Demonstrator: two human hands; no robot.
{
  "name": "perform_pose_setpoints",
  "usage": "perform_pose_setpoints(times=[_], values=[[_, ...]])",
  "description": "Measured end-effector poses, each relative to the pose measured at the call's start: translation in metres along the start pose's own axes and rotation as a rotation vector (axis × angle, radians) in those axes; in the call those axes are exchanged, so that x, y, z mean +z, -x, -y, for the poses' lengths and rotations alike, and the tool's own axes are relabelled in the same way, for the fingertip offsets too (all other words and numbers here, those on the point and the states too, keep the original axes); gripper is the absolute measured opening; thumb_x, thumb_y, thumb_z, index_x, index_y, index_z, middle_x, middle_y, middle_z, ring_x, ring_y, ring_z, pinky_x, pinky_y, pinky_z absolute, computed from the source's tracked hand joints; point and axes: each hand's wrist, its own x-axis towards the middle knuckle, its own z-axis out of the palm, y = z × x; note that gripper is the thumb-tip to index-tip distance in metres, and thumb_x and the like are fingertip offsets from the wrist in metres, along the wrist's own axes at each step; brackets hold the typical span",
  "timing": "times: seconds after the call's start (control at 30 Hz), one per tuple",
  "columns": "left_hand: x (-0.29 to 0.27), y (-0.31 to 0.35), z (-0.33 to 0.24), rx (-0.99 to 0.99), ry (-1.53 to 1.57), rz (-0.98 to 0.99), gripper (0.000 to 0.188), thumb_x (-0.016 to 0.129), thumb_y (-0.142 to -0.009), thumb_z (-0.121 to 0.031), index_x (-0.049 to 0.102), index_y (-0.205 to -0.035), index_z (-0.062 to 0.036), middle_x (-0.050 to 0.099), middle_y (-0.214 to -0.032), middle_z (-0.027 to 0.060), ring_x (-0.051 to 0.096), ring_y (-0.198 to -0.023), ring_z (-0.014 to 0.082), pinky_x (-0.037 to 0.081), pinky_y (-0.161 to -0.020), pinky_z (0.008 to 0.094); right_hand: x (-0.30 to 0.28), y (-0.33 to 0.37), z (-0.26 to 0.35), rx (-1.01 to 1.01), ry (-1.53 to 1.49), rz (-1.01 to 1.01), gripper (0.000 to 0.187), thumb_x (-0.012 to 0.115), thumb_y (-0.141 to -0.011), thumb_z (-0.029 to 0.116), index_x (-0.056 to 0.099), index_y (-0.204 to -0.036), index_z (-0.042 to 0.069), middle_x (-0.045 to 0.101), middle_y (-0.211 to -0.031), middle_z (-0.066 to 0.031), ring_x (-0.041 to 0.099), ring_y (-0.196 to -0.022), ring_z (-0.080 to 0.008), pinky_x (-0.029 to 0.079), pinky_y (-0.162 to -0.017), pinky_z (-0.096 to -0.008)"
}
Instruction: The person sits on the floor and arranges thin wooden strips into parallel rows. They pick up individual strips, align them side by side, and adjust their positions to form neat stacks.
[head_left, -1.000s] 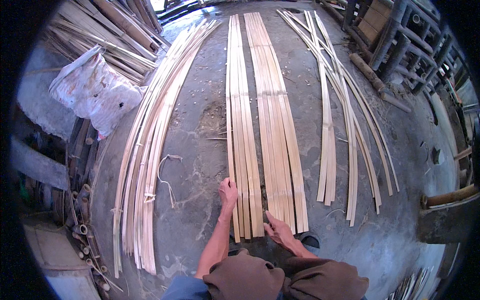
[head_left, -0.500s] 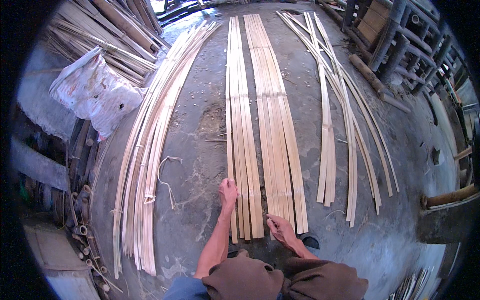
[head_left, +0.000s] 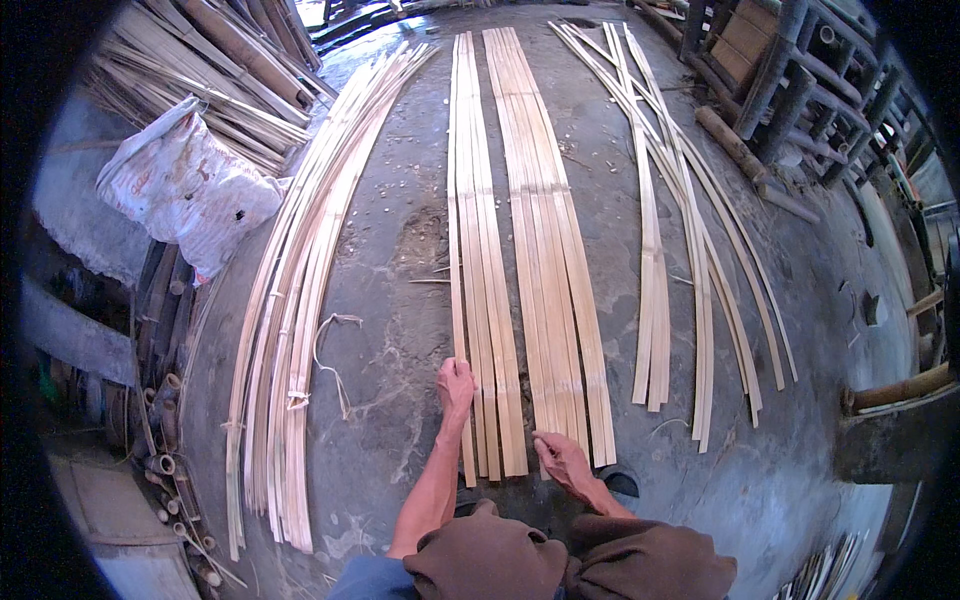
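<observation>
Two flat rows of long, pale bamboo strips lie on the floor in front of me, a left row (head_left: 483, 270) and a wider right row (head_left: 553, 270), with a narrow gap between them. My left hand (head_left: 456, 385) is closed around the outer left strip, a short way above its lower end. Close to the bottom of the right row, my right hand (head_left: 565, 460) rests over the inner strip with its fingers curled and pinched together. Its palm hides whatever is between those fingers.
A thick bundle of strips (head_left: 290, 300) tied with a thin band lies to the left, beside a white sack (head_left: 190, 190). Several loose, crossing strips (head_left: 650, 270) lie to the right. Bamboo frames (head_left: 800, 90) stand at the far right; cut poles (head_left: 165, 450) are stacked at the left.
The view has shifted very slightly. Both hands keep nearly the same place and grip, and the strips lie as before.
</observation>
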Motion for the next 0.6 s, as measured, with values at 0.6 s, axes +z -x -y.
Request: perform_pose_setpoints(times=[0.6], values=[[-0.009, 0.011, 0.013, 0.263, -0.206, -0.06, 0.032, 0.056, -0.089, -0.018, 0.064, -0.112, 0.0015, 0.065, -0.102, 0.0221, 0.061, -0.099, 0.0373, 0.047, -0.09, 0.0463, -0.076, -0.023, -0.028, 0.257, 0.518, -0.239, 0.058, 0.069, -0.088, 0.022, 0.051, -0.14, 0.004, 0.053, -0.114, -0.0178, 0.058, -0.1, -0.0381, 0.049, -0.088, -0.0469]])
